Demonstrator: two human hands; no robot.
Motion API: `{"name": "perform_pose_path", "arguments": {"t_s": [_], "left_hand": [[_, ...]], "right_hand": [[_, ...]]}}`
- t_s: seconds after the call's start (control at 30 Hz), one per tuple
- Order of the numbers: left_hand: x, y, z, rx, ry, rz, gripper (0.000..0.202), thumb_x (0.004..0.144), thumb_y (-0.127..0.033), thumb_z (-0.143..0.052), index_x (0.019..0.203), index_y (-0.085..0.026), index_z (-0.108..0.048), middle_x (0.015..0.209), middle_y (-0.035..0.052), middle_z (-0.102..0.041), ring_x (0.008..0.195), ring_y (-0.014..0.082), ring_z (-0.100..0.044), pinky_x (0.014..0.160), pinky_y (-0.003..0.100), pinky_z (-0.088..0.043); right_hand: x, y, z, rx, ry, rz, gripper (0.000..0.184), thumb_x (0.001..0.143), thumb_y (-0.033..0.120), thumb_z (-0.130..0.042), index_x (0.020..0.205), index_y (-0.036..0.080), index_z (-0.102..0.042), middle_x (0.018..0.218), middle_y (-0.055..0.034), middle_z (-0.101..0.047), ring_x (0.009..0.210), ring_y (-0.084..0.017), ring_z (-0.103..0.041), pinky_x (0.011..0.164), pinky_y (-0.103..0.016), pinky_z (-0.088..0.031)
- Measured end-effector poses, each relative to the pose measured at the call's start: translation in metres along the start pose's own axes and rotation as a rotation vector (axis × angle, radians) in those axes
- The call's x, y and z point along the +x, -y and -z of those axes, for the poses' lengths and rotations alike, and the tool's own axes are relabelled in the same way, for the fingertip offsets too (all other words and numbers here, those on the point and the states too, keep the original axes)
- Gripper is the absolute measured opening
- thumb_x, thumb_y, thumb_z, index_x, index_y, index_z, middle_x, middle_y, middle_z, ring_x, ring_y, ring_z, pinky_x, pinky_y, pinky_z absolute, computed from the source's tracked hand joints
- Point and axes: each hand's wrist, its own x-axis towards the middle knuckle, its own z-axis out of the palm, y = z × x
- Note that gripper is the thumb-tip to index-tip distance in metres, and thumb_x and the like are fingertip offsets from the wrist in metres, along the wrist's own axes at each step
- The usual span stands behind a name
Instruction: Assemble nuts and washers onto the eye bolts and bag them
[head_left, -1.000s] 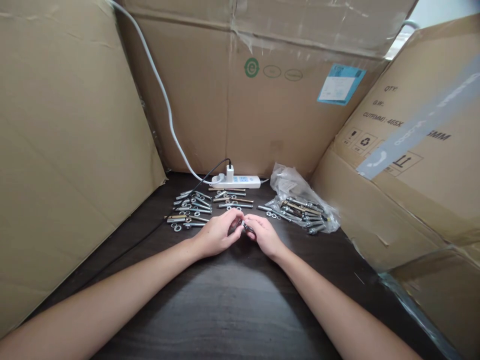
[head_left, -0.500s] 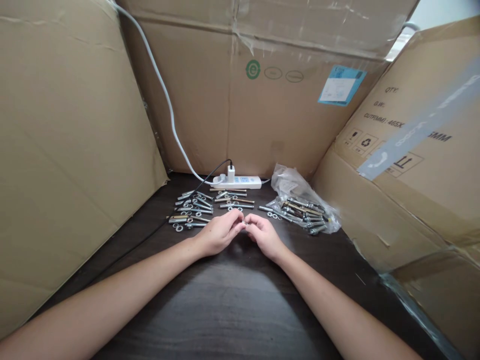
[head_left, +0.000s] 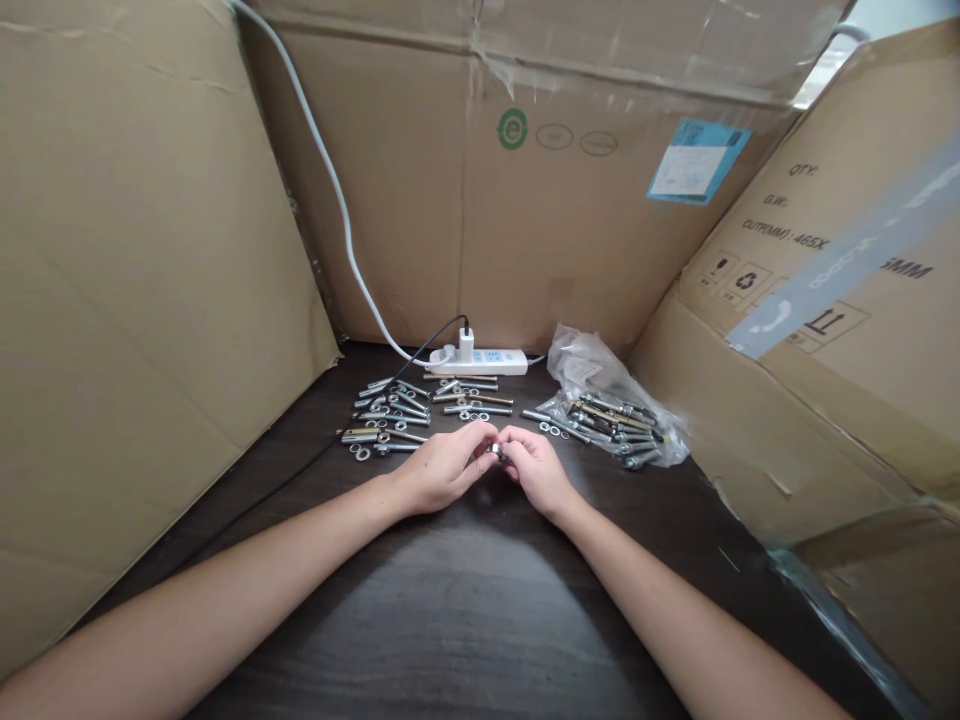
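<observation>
My left hand [head_left: 442, 468] and my right hand [head_left: 536, 472] meet above the dark table, fingertips almost touching. Pinched between them is a small shiny metal fastener [head_left: 496, 452]; most of it is hidden by the fingers, so whether it is a nut or a bolt end I cannot make out. Both hands are closed on it. Just beyond my left hand lie several metal bolts and sleeves [head_left: 401, 418] with loose washers [head_left: 363, 454] and nuts. Another group of bolts [head_left: 477, 410] sits straight ahead of the fingertips.
A clear plastic bag [head_left: 589, 365] with several bolts [head_left: 615, 425] on it lies right of centre. Behind stands a white power strip [head_left: 510, 362] with a charger [head_left: 466, 345] and a black cable [head_left: 300, 468]. Cardboard boxes [head_left: 390, 200] wall in the left, back and right sides.
The metal fastener shows a little more between the fingertips, and the fingers have shifted slightly around it. The view has moved a little; the other parts lie as before.
</observation>
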Motion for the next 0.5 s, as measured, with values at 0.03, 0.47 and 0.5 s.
{"name": "perform_pose_path", "arguments": {"t_s": [0.03, 0.47, 0.5], "left_hand": [[-0.0001, -0.0002, 0.0000, 0.004, -0.007, 0.010, 0.020, 0.093, -0.034, -0.040, 0.106, -0.022, -0.048, 0.082, -0.0020, -0.056, 0.067, 0.0120, -0.052, 0.062, 0.024, -0.038], [-0.0002, 0.0034, -0.0016, -0.037, 0.006, -0.074, 0.020, 0.093, -0.026, -0.039, 0.109, -0.022, -0.051, 0.090, -0.0001, -0.056, 0.075, 0.0119, -0.053, 0.069, 0.024, -0.041], [-0.0002, 0.0028, -0.0018, -0.054, 0.000, -0.052, 0.020, 0.093, -0.027, -0.040, 0.108, -0.022, -0.051, 0.088, -0.0005, -0.056, 0.074, 0.0119, -0.052, 0.068, 0.023, -0.041]], "right_hand": [[-0.0001, -0.0004, 0.0003, -0.018, -0.003, 0.006, 0.018, 0.075, 0.032, -0.046, 0.062, 0.019, -0.047, 0.051, 0.0067, -0.036, 0.047, -0.008, -0.030, 0.047, -0.022, -0.023], [0.0011, -0.0073, -0.0005, -0.214, -0.080, 0.071, 0.020, 0.078, 0.027, -0.041, 0.060, 0.019, -0.042, 0.056, 0.0047, -0.037, 0.054, -0.010, -0.035, 0.053, -0.023, -0.028], [0.0011, -0.0067, -0.0006, -0.219, -0.078, 0.072, 0.021, 0.078, 0.028, -0.041, 0.059, 0.019, -0.042, 0.056, 0.0046, -0.037, 0.055, -0.010, -0.035, 0.053, -0.023, -0.028]]}}
